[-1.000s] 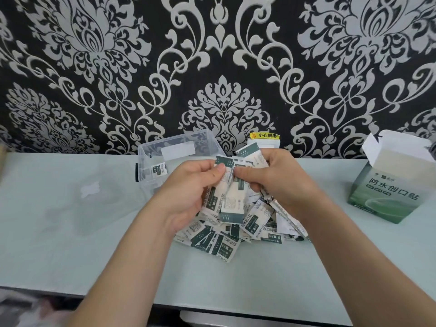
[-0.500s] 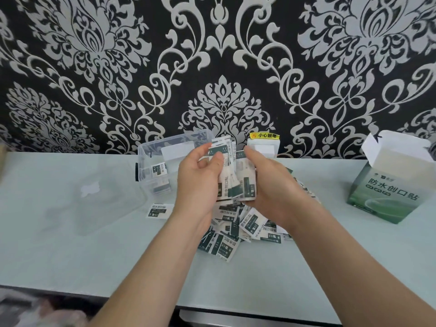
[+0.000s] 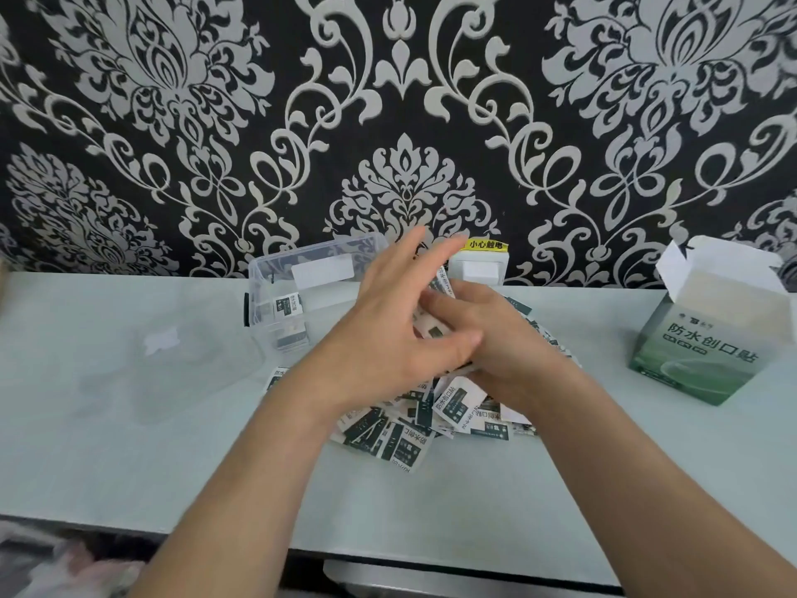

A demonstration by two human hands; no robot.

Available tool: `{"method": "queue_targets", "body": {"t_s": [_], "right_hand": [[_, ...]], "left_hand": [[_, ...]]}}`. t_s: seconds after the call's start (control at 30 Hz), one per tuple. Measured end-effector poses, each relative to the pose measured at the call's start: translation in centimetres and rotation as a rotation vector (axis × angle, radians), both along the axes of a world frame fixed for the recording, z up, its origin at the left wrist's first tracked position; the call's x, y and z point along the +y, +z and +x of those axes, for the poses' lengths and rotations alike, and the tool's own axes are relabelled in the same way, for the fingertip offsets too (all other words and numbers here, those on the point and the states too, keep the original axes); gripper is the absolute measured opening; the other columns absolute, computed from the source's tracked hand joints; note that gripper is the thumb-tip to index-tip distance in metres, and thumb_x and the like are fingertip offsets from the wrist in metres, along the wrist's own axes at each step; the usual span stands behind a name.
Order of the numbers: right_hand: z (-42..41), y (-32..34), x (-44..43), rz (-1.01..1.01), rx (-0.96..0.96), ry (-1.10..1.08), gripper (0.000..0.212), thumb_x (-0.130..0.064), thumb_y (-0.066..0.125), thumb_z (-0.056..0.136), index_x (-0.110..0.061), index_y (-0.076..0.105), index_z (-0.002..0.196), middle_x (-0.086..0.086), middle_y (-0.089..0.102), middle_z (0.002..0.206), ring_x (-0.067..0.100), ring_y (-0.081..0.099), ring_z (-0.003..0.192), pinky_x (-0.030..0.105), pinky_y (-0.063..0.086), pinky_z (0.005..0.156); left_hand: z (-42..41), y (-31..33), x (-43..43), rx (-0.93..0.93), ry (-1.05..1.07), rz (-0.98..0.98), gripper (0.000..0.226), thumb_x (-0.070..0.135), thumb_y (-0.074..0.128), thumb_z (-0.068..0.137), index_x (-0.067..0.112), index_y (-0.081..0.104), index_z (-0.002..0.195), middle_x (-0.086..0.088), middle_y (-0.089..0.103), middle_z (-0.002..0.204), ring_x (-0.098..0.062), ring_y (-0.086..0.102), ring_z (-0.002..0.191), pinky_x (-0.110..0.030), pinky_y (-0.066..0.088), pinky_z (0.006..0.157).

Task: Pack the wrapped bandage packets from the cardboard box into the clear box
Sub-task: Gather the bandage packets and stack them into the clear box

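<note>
Your left hand (image 3: 388,338) lay with its fingers spread flat, crossing over your right hand (image 3: 496,338) above the middle of the desk (image 3: 129,459). Between the two hands sat a small bundle of packets (image 3: 433,328); the right hand curled around it from below while the left palm pressed against it from the near side, so both hands were clamped on that bundle. The motion blurred the fingertips, and how many packets were in the bundle could not be told.

Below your hands a loose pile (image 3: 431,425) of more packets lay scattered on the desk, overlapping each other, green and white faces mixed.

The clear box (image 3: 280,304) stood open just left of your hands, near the wall, with a few packets already standing in its left end. Its clear lid (image 3: 172,373) lay flat on the desk further left.

The cardboard box (image 3: 707,338) stood well apart at the right, flaps open. A white socket (image 3: 478,269) with a yellow label sat against the wallpaper behind your hands.
</note>
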State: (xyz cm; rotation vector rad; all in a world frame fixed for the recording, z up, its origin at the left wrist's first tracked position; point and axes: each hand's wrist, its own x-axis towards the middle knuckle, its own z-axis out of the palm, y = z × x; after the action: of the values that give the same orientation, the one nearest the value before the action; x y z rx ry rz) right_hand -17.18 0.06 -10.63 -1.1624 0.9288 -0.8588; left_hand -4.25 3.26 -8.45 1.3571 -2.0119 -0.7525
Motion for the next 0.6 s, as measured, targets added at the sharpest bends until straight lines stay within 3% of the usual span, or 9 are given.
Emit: {"method": "queue_targets", "body": {"t_s": [0.07,0.13,0.2,0.27,0.4,0.6], "right_hand": [[-0.3,0.0,-0.1,-0.029,0.089,0.009,0.022,-0.018,0.050,0.100,0.001,0.058,0.108,0.012,0.064,0.076,0.022,0.062,0.061,0.028,0.050,0.050],[-0.3,0.0,0.0,-0.092,0.166,0.027,0.018,-0.015,0.049,0.099,-0.006,0.060,0.110,0.009,0.070,0.081,0.024,0.068,0.068,0.034,0.055,0.060],[-0.1,0.0,0.0,-0.205,0.319,0.012,0.019,-0.011,0.048,0.095,-0.011,0.060,0.110,0.009,0.072,0.094,0.024,0.070,0.087,0.039,0.056,0.078],[0.1,0.0,0.0,-0.240,0.366,0.003,0.017,-0.009,0.047,0.094,-0.013,0.059,0.106,0.008,0.070,0.096,0.022,0.068,0.092,0.035,0.054,0.077],[0.1,-0.5,-0.2,-0.162,0.277,0.050,0.013,-0.012,0.054,0.092,-0.013,0.064,0.100,0.009,0.071,0.087,0.021,0.068,0.081,0.038,0.053,0.069],[-0.9,-0.3,-0.5,-0.064,0.075,0.168,0.024,0.001,0.049,0.092,-0.004,0.067,0.107,0.007,0.066,0.083,0.016,0.062,0.076,0.030,0.050,0.058]], "left_hand": [[0.3,-0.1,0.2,-0.151,0.003,0.095,0.105,0.047,0.079,0.071,0.055,0.007,0.147,0.028,-0.017,0.156,0.003,-0.022,0.142,-0.044,0.012,0.120],[-0.1,-0.6,0.2,-0.241,0.012,0.125,0.116,0.053,0.081,0.064,0.055,-0.001,0.146,0.028,-0.023,0.154,0.000,-0.027,0.141,-0.046,0.012,0.121],[-0.4,-1.1,0.1,-0.305,0.027,0.079,0.117,0.054,0.082,0.063,0.052,0.002,0.147,0.026,-0.019,0.155,-0.003,-0.022,0.144,-0.040,0.012,0.120],[-0.5,-1.4,0.0,-0.338,0.048,-0.011,0.108,0.048,0.080,0.066,0.047,0.010,0.148,0.021,-0.008,0.156,-0.004,-0.010,0.144,-0.036,0.019,0.118],[-0.1,-1.7,-0.4,-0.433,0.129,-0.120,0.092,0.047,0.071,0.068,0.037,0.021,0.145,0.013,0.008,0.151,-0.012,0.008,0.140,-0.042,0.039,0.106],[0.6,-1.4,-0.7,-0.486,0.199,-0.029,0.101,0.076,0.063,0.062,0.032,0.024,0.144,0.011,0.023,0.140,-0.011,0.026,0.131,-0.033,0.037,0.102]]}}
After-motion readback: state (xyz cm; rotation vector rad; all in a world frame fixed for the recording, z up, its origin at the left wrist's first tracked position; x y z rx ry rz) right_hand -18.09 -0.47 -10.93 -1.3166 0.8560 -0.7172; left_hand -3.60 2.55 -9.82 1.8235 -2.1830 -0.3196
